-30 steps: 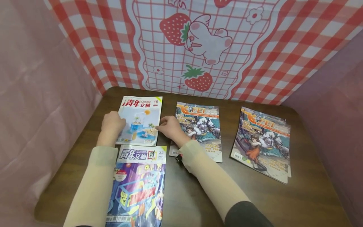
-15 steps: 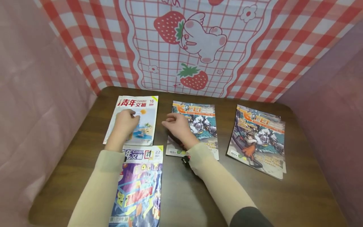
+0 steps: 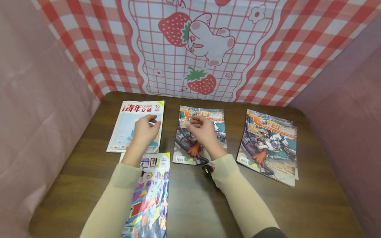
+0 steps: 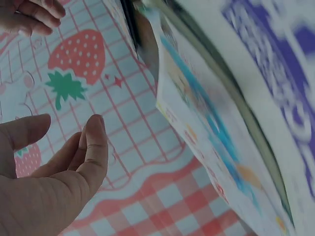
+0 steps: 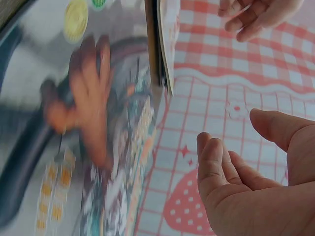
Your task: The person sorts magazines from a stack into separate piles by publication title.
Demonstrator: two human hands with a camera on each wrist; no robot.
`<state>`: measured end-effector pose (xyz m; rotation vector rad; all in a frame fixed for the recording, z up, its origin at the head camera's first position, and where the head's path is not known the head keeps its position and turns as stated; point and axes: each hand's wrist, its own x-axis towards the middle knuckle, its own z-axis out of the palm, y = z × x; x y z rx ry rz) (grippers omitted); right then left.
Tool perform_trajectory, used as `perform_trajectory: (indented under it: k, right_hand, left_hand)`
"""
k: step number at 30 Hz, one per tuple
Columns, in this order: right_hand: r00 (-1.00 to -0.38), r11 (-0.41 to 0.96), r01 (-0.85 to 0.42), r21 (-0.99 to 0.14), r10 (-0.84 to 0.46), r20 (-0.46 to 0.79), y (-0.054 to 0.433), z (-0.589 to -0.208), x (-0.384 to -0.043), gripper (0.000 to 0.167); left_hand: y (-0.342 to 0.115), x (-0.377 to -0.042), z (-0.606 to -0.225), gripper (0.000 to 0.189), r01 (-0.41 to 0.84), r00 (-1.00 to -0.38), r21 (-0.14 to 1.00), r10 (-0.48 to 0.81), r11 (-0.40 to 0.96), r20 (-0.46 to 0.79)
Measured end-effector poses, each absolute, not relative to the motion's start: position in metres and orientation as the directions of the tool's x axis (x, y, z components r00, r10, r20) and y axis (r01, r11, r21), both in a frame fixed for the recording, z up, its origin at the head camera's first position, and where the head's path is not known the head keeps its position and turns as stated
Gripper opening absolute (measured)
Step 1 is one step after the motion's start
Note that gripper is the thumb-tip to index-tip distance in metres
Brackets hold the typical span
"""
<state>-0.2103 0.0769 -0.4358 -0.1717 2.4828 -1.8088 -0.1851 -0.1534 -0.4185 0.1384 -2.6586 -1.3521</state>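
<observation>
My left hand (image 3: pixel 146 132), fingers loosely bent and holding nothing, hovers over the right side of a white magazine (image 3: pixel 117 132) with red lettering. Its thumb stands apart from the fingers in the left wrist view. Over the middle comic magazine (image 3: pixel 185 150) hangs my right hand (image 3: pixel 204 132), likewise holding nothing, its thumb and fingers separated by a gap in the right wrist view. Just below the white magazine lies a purple magazine (image 3: pixel 150 201), partly covered by my left forearm. Farther right, a slightly fanned pile of comic magazines (image 3: pixel 269 148) shows the same cover as the middle one.
All the magazines lie on a dark brown wooden table (image 3: pixel 193 198). A red-and-white checked cloth (image 3: pixel 268 66) with strawberries hangs behind its far edge. Pink cloth (image 3: pixel 44 99) hangs on the left, and mauve cloth (image 3: pixel 351 109) on the right.
Both hands have left the white magazine's edges. The left one has lifted and moved right across its cover; the right one has moved right, over the middle comic magazine. The head view has shifted slightly.
</observation>
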Motion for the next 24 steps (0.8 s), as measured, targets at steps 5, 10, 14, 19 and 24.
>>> perform_trajectory:
  k: [5,10,14,19,24]
  right_hand:
    - [-0.995,0.291,-0.039,-0.956,-0.096,0.011,0.098,-0.433,-0.206,0.049]
    - [-0.997,0.273,-0.035,-0.961,-0.080,0.014,0.116,-0.430,-0.200,0.049]
    - [-0.997,0.251,-0.032,-0.968,-0.070,0.015,0.129,-0.429,-0.196,0.051]
    - [-0.998,0.251,-0.038,-0.967,-0.049,0.026,0.149,-0.425,-0.191,0.054]
    - [-0.999,0.282,-0.042,-0.958,-0.001,0.043,0.176,-0.422,-0.187,0.057]
  left_hand:
    - [-0.139,-0.182,-0.418,0.039,-0.003,-0.988,0.853,-0.134,0.521,0.079]
    - [-0.131,-0.181,-0.418,0.037,0.032,-0.980,0.881,-0.158,0.473,0.121]
    - [-0.128,-0.180,-0.419,0.039,0.048,-0.979,0.894,-0.157,0.446,0.131]
    - [-0.124,-0.176,-0.421,0.044,0.037,-0.982,0.907,-0.153,0.419,0.111]
    - [-0.119,-0.174,-0.422,0.046,0.029,-0.980,0.913,-0.167,0.406,0.106]
